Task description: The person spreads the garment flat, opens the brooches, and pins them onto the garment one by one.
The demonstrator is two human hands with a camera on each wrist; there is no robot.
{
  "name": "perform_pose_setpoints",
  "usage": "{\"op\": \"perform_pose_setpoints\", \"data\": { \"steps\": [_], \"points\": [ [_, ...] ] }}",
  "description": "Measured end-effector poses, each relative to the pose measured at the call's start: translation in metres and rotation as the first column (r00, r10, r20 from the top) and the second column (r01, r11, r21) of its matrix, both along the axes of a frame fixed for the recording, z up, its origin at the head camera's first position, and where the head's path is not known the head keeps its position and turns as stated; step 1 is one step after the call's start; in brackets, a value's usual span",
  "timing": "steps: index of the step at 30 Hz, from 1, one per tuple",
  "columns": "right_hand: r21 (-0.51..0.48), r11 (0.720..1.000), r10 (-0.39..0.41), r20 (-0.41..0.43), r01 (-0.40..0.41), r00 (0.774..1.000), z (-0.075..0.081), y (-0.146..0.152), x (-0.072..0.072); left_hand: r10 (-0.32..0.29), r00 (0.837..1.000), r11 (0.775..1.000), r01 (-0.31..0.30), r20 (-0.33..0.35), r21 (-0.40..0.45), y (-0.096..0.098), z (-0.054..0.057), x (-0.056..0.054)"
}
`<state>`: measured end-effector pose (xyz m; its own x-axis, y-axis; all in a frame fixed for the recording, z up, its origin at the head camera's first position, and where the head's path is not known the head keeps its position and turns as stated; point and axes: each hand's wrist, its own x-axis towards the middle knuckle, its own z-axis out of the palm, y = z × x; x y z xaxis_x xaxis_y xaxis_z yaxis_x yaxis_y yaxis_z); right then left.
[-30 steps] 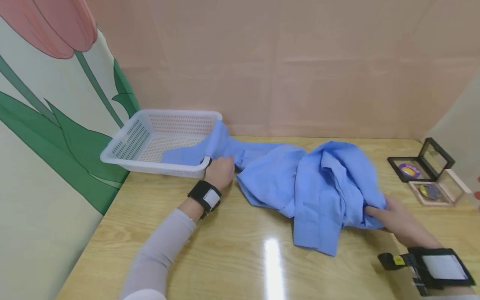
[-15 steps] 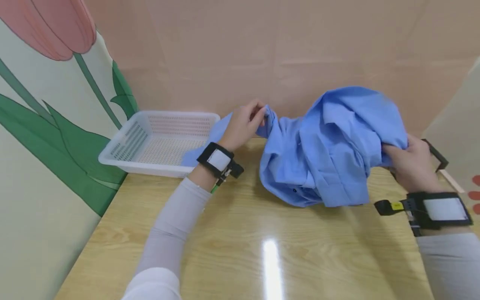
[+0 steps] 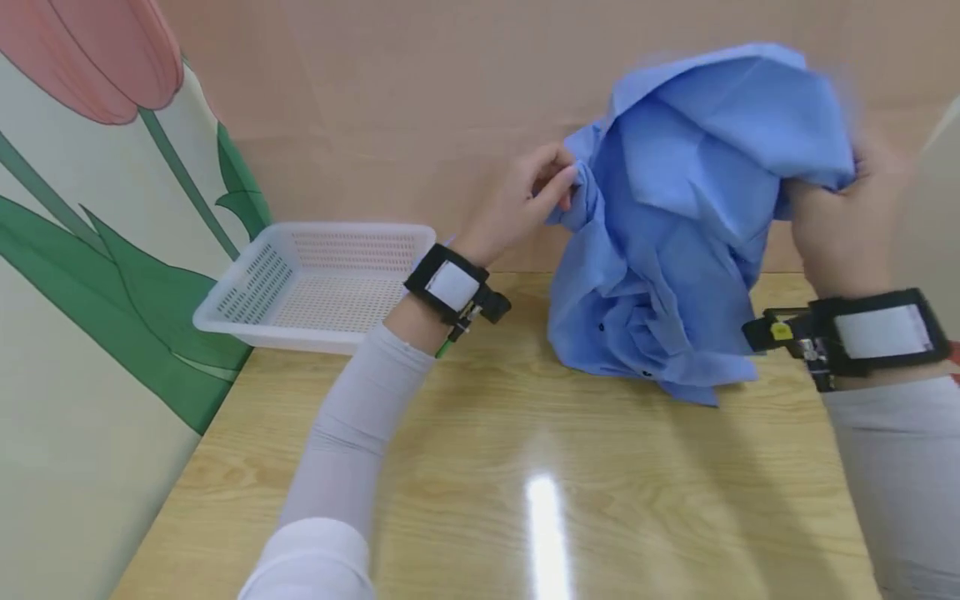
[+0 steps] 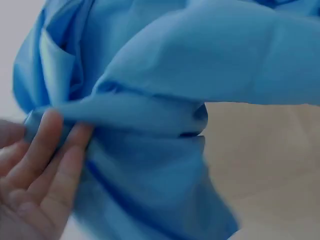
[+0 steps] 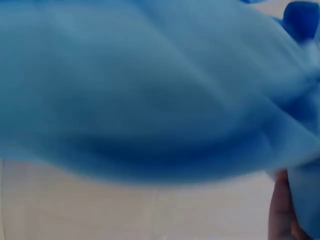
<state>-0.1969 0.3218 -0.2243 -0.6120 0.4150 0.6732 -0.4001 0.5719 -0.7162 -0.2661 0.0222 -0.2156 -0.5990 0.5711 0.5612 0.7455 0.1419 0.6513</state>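
Observation:
A crumpled light-blue shirt (image 3: 675, 225) with small dark buttons hangs between both hands above the far part of the table. My left hand (image 3: 525, 196) pinches a bunched part at the shirt's left side. In the left wrist view, the fingers (image 4: 67, 170) of that hand curl against a fold of the cloth. Higher up on the other side, my right hand (image 3: 847, 221) grips the shirt's upper right part, blurred by motion. In the right wrist view, cloth fills most of the picture and only a bit of a finger (image 5: 281, 210) shows at the lower right.
A white perforated plastic basket (image 3: 300, 335) stands at the back left of the wooden table (image 3: 480, 500). Behind it rises a beige wall covering (image 3: 375, 108). A tulip-printed sheet (image 3: 172, 308) borders the left side. Each wrist carries a strapped camera.
Both hands have risen, the left also moving right, away from the basket. The shirt has been lifted off the table, and its end no longer shows inside the basket.

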Motion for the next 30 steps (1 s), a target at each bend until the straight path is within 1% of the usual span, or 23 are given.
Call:
{"op": "perform_pose_setpoints", "data": {
  "steps": [2, 3, 5, 6, 7, 8, 9, 10, 12, 13, 15, 17, 18, 19, 21, 22, 23, 24, 25, 26, 27, 29, 30],
  "points": [
    [0.167, 0.986, -0.016, 0.003, 0.015, 1.000, -0.016, -0.003, 0.009, -0.043, 0.999, 0.990, 0.046, 0.027, -0.136, -0.006, -0.015, 0.005],
    [0.241, 0.971, 0.002, -0.007, 0.000, 1.000, -0.027, -0.005, 0.015, -0.054, 0.998, 0.973, 0.061, 0.040, -0.223, -0.011, -0.022, 0.007],
    [0.399, 0.915, 0.070, -0.009, -0.061, 0.997, -0.053, -0.008, 0.027, -0.079, 0.995, 0.916, 0.096, 0.061, -0.390, -0.022, -0.038, 0.010],
    [0.466, 0.876, 0.137, 0.008, -0.125, 0.991, -0.066, -0.010, 0.034, -0.076, 0.993, 0.881, 0.109, 0.089, -0.460, -0.028, -0.045, 0.013],
    [0.528, 0.830, 0.179, 0.053, -0.180, 0.982, -0.079, -0.012, 0.042, -0.062, 0.993, 0.849, 0.106, 0.102, -0.517, -0.033, -0.052, 0.014],
    [0.584, 0.779, 0.204, 0.107, -0.228, 0.973, -0.092, -0.014, 0.051, -0.038, 0.993, 0.822, 0.096, 0.114, -0.561, -0.037, -0.058, 0.016],
    [0.632, 0.726, 0.212, 0.168, -0.271, 0.963, -0.104, -0.016, 0.060, -0.009, 0.993, 0.803, 0.076, 0.115, -0.591, -0.041, -0.064, 0.018],
    [0.676, 0.673, 0.189, 0.234, -0.300, 0.954, -0.116, -0.018, 0.070, 0.013, 0.994, 0.787, 0.057, 0.109, -0.615, -0.043, -0.069, 0.020],
    [0.733, 0.573, 0.139, 0.354, -0.366, 0.925, -0.135, -0.023, 0.090, 0.034, 0.994, 0.767, 0.041, 0.104, -0.640, -0.044, -0.080, 0.024],
    [0.749, 0.533, 0.110, 0.400, -0.393, 0.910, -0.143, -0.025, 0.099, 0.023, 0.995, 0.759, 0.043, 0.093, -0.650, -0.043, -0.085, 0.026],
    [0.757, 0.481, 0.067, 0.470, -0.442, 0.880, -0.154, -0.029, 0.114, -0.031, 0.995, 0.737, 0.090, 0.098, -0.670, -0.040, -0.098, 0.031],
    [0.728, 0.468, 0.070, 0.535, -0.501, 0.842, -0.158, -0.033, 0.124, -0.092, 0.987, 0.701, 0.157, 0.130, -0.696, -0.037, -0.112, 0.037],
    [0.708, 0.472, 0.073, 0.562, -0.525, 0.824, -0.159, -0.035, 0.127, -0.102, 0.986, 0.674, 0.164, 0.129, -0.721, -0.036, -0.119, 0.039],
    [0.684, 0.485, 0.078, 0.588, -0.546, 0.805, -0.160, -0.037, 0.130, -0.102, 0.988, 0.640, 0.152, 0.112, -0.753, -0.035, -0.125, 0.042],
    [0.621, 0.533, 0.070, 0.644, -0.574, 0.762, -0.160, -0.044, 0.132, -0.076, 0.996, 0.577, 0.083, 0.047, -0.813, -0.035, -0.135, 0.047],
    [0.600, 0.562, 0.054, 0.660, -0.570, 0.749, -0.160, -0.049, 0.131, -0.054, 0.999, 0.543, 0.023, -0.008, -0.839, -0.035, -0.140, 0.048],
    [0.592, 0.582, 0.027, 0.670, -0.557, 0.742, -0.160, -0.054, 0.130, -0.031, 0.998, 0.514, -0.037, -0.061, -0.857, -0.035, -0.144, 0.049],
    [0.596, 0.592, -0.008, 0.677, -0.542, 0.736, -0.161, -0.058, 0.128, -0.007, 0.994, 0.482, -0.092, -0.108, -0.871, -0.036, -0.147, 0.049],
    [0.605, 0.598, -0.041, 0.678, -0.525, 0.734, -0.162, -0.063, 0.125, 0.007, 0.989, 0.464, -0.131, -0.145, -0.876, -0.036, -0.150, 0.049],
    [0.621, 0.598, -0.074, 0.672, -0.506, 0.737, -0.163, -0.068, 0.123, 0.018, 0.985, 0.459, -0.161, -0.172, -0.874, -0.036, -0.152, 0.049],
    [0.647, 0.587, -0.108, 0.658, -0.486, 0.745, -0.163, -0.072, 0.121, 0.028, 0.982, 0.461, -0.180, -0.188, -0.869, -0.036, -0.154, 0.048],
    [0.702, 0.550, -0.160, 0.621, -0.453, 0.768, -0.163, -0.079, 0.117, 0.047, 0.978, 0.486, -0.199, -0.202, -0.851, -0.037, -0.156, 0.048],
    [0.716, 0.535, -0.168, 0.611, -0.449, 0.774, -0.159, -0.082, 0.114, 0.057, 0.975, 0.510, -0.214, -0.215, -0.834, -0.038, -0.157, 0.047]
  ]
}}
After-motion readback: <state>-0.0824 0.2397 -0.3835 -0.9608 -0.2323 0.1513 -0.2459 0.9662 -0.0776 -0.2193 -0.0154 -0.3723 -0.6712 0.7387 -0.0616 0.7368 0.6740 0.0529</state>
